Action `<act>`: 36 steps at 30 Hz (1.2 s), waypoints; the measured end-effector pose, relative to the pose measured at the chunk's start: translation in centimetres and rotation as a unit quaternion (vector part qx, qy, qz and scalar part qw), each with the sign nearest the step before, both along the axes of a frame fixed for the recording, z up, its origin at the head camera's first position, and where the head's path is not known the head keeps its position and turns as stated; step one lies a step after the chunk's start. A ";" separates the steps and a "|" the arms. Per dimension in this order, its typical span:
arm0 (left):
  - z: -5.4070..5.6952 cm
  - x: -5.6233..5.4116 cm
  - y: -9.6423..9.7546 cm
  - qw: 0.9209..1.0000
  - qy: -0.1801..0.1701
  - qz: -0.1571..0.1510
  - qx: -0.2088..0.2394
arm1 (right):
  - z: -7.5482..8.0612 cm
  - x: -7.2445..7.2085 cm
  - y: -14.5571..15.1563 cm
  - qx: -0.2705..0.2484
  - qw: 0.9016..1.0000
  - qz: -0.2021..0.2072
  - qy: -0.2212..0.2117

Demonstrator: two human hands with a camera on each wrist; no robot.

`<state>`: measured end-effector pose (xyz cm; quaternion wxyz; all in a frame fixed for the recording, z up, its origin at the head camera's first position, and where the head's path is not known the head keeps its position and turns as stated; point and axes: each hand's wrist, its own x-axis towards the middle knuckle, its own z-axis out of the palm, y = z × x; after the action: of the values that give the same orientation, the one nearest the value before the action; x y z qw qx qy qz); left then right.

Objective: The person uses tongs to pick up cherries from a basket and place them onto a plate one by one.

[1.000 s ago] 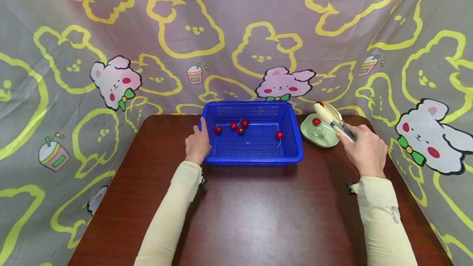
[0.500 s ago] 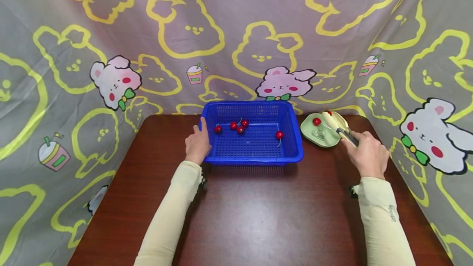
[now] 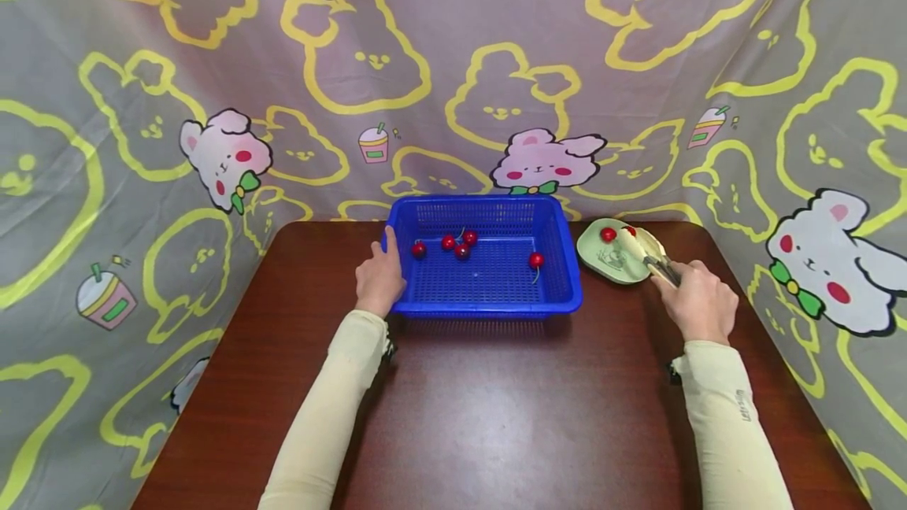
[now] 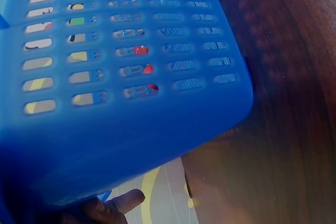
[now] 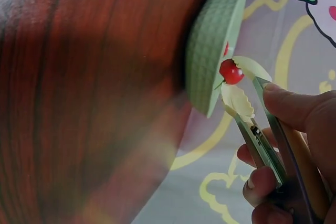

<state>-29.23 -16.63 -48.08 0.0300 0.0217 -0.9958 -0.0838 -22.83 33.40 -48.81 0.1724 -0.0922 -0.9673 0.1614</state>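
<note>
My right hand [image 3: 701,301] holds a pair of tongs [image 5: 273,145] with cream scalloped tips. At those tips, over the inside of a pale green dish [image 3: 602,262], is a red cherry [image 5: 232,72]; whether they still grip it is unclear. Another cherry [image 3: 608,234] lies in the dish. At the left rim of a blue plastic basket [image 3: 489,308], my left hand [image 3: 379,280] grips the edge, index finger along it. In the left wrist view a finger [image 4: 128,201] shows beyond the basket wall, the rest mostly hidden. Several cherries [image 3: 462,251] lie inside the basket.
The basket and dish stand side by side at the back of a dark brown wooden table [image 3: 482,408]. A patterned cloth [image 3: 439,38] hangs close behind them and along both sides. One stemmed cherry [image 3: 536,260] sits near the basket's right wall.
My right hand has brought the tongs and the cherry at their tips rightward, then down into the right part of the dish. The left hand and basket have stayed put.
</note>
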 end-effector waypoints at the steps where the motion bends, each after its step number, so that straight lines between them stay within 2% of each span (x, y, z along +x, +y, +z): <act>1: 0.0 0.0 0.0 1.000 0.000 0.000 0.000 | -0.1 0.0 0.0 0.001 1.000 0.000 -0.001; 22: 0.0 0.0 0.1 1.000 0.005 0.001 -0.005 | -1.4 -0.6 -0.4 0.028 1.000 0.007 0.003; 36: -0.1 0.1 0.0 1.000 0.014 -0.002 -0.005 | -1.6 -0.7 -0.4 0.033 0.999 0.008 0.020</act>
<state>-29.12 -16.61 -48.18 0.0439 0.0185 -0.9957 -0.0790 -23.53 32.99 -50.39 0.1937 -0.0751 -0.9692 0.1325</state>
